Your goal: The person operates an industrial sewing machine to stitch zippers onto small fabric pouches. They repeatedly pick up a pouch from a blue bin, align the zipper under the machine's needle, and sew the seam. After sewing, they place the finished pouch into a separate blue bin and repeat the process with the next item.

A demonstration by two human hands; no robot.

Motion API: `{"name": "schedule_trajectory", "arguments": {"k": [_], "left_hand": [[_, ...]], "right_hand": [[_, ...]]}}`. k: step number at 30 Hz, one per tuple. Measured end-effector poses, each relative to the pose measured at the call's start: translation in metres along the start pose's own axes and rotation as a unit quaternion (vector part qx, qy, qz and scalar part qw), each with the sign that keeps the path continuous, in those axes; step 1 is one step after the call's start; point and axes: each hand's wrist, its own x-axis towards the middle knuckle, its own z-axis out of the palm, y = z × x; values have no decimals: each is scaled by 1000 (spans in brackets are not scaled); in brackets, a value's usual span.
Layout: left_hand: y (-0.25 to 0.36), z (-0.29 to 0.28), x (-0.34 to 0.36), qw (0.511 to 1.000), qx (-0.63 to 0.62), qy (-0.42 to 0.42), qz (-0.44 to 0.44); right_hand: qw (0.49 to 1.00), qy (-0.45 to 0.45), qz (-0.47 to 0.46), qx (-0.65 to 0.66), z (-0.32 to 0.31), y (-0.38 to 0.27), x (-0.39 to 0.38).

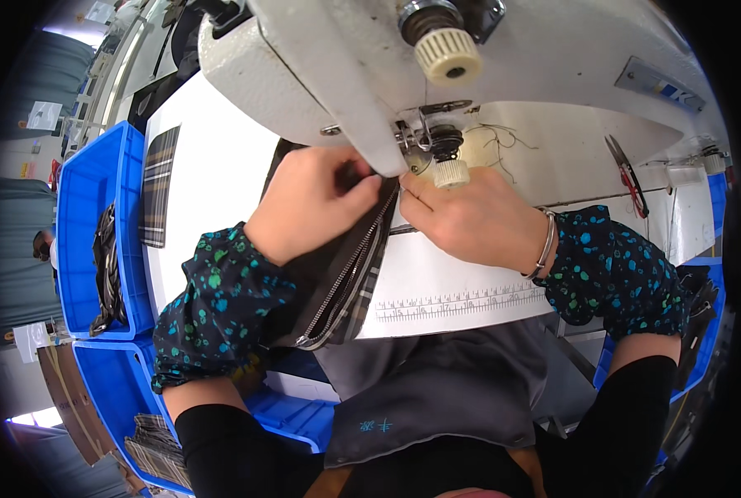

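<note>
A dark fabric piece with a metal zipper (347, 278) and a plaid strip along it runs from the sewing machine (337, 75) toward my lap. My left hand (308, 203) is closed over its upper part, thumb and fingers curled near the needle area; the fingertips are partly hidden. From the other side, my right hand (470, 217) pinches at the fabric's upper edge, close by the machine's cream tension knob (452, 173). The machine arm hides part of the stitching spot. A bracelet circles my right wrist.
Scissors (628, 176) lie on the table at right, and loose dark threads (503, 141) behind the needle area. A printed ruler (453, 305) edges the table's front. Blue bins (131, 241) with fabric stand at left, more at right. A plaid piece (158, 187) lies at the table's left.
</note>
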Motion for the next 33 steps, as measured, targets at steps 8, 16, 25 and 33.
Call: {"name": "schedule_trajectory", "arguments": {"k": [8, 16, 25, 33], "left_hand": [[-30, 13, -21, 960, -254, -15, -121], [-12, 13, -14, 991, 124, 58, 13], [-5, 31, -21, 913, 174, 156, 334], [-4, 32, -27, 948, 133, 106, 271]], "right_hand": [[999, 34, 19, -1, 5, 3, 6], [992, -2, -119, 36, 2, 4, 8], [982, 138, -128, -6, 8, -5, 2], [981, 24, -193, 17, -4, -24, -9]]}}
